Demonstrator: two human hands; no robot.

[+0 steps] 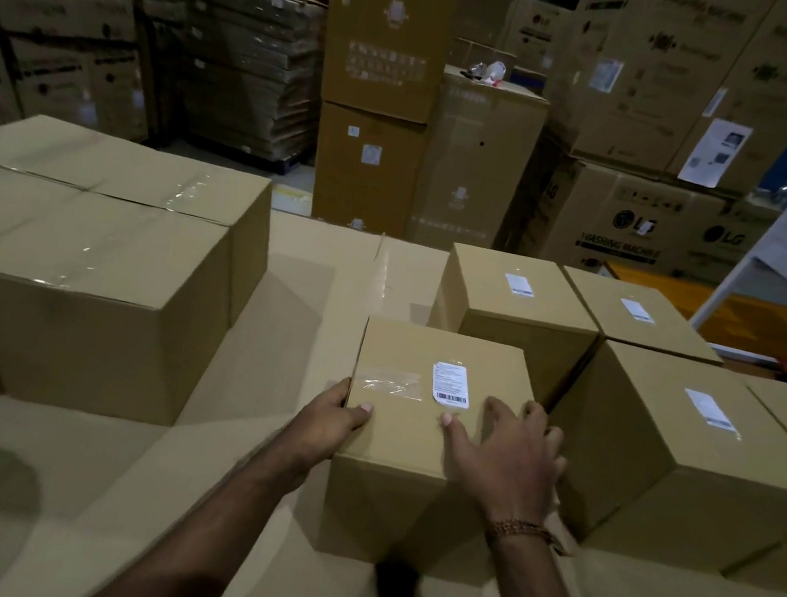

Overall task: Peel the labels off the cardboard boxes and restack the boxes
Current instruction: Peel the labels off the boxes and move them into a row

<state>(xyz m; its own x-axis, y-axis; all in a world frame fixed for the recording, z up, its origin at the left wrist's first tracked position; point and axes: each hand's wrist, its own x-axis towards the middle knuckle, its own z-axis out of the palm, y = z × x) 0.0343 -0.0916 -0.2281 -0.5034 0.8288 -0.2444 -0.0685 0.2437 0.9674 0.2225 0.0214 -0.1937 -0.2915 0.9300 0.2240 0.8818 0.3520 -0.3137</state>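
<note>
A small cardboard box [410, 436] stands in front of me on a cardboard surface. Its top carries a white barcode label [451, 385] and a patch of clear tape [392, 385]. My left hand [335, 419] grips the box's near left corner, thumb on top. My right hand [511, 453] lies flat on the top right part of the box, fingers spread, the thumb tip just below the label. Several more labelled boxes sit to the right, among them one [678, 450] right beside the held box and one [519, 314] behind it.
A block of larger taped boxes without labels [91, 258] fills the left. Flattened cardboard [308, 294] covers the surface between the groups. Tall stacks of appliance cartons [380, 87] stand behind. A white frame [769, 309] is at the far right.
</note>
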